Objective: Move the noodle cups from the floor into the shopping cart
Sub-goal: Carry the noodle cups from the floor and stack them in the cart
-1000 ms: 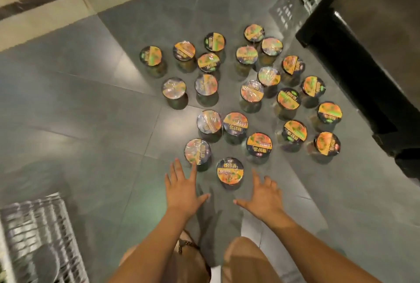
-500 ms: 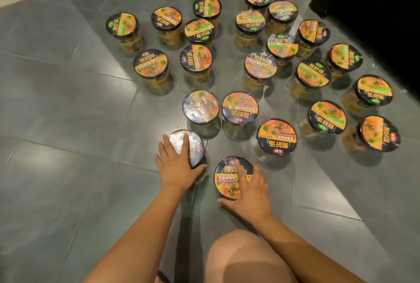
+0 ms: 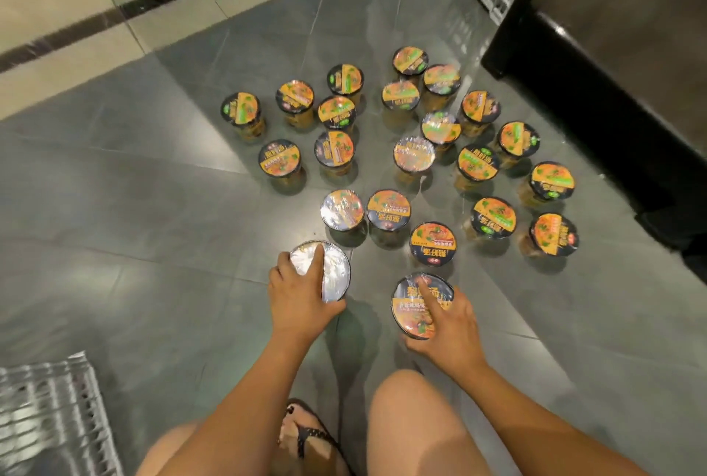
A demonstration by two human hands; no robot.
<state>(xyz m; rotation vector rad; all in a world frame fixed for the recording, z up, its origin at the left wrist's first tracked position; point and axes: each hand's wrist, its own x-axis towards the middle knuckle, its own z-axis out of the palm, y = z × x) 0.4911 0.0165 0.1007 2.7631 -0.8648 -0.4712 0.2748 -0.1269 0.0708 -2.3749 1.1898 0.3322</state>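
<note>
— Right, head view. What is the left hand point(image 3: 296, 295) doing?

— It grips a noodle cup from above. Its fingers are curled over the far rim, the index finger lies across the glare-washed lid, and the thumb hooks the near edge. Call it the shiny-lidded cup point(image 3: 336, 271).

— And the right hand point(image 3: 449, 326)?

— It grips one too: the dark-lidded cup point(image 3: 415, 309). The index finger lies across the printed lid, the thumb is tucked under the near rim, and the other fingers wrap the outer side.

— Are those two cups off the floor point(image 3: 134, 227)?

— Cannot tell; the hands hide their bases. They sit apart, with bare grey tile between the two thumbs.

— Where are the rest?

— The other cups point(image 3: 388, 209) stand upright on the tiles beyond both sets of fingertips. The closest are just past the left knuckles and just beyond the right index finger; the spread runs farther out on the right hand's outer side.

— And the cart?

— A wire cart point(image 3: 46, 410) shows only as a metal grid behind the left wrist, well off to that arm's outer side.

— Anything else?

— A black counter point(image 3: 612, 74) far beyond the right hand, and a sandalled foot point(image 3: 306, 433) between the forearms.
</note>
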